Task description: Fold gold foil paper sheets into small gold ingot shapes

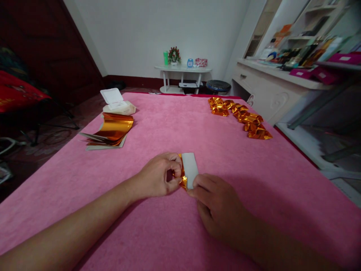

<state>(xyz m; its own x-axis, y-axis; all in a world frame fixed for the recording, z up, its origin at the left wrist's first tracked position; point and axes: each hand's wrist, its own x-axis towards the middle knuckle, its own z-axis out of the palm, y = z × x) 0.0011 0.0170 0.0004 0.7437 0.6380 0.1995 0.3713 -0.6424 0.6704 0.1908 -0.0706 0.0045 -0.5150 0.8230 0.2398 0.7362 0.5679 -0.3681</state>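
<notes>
A partly folded sheet of gold foil paper (pixel 190 170) lies low in the middle of the pink cloth, its pale backing facing up and a shiny gold strip along its left side. My left hand (pixel 163 174) pinches the gold left edge between thumb and fingers. At the lower right corner, the fingers of my right hand (pixel 216 201) are closed on the pale part. A stack of gold foil sheets (pixel 114 130) sits at the far left, its top sheet curling up. Several folded gold foil pieces (pixel 239 114) lie in a cluster at the far right.
An open white packet (pixel 118 103) stands behind the stack on the pink-covered table (pixel 169 124). Beyond the table are a small white side table (pixel 183 69) and a round stool (pixel 218 86). A cluttered white dresser (pixel 270 81) is at the right, a red-draped chair (pixel 21 92) at the left.
</notes>
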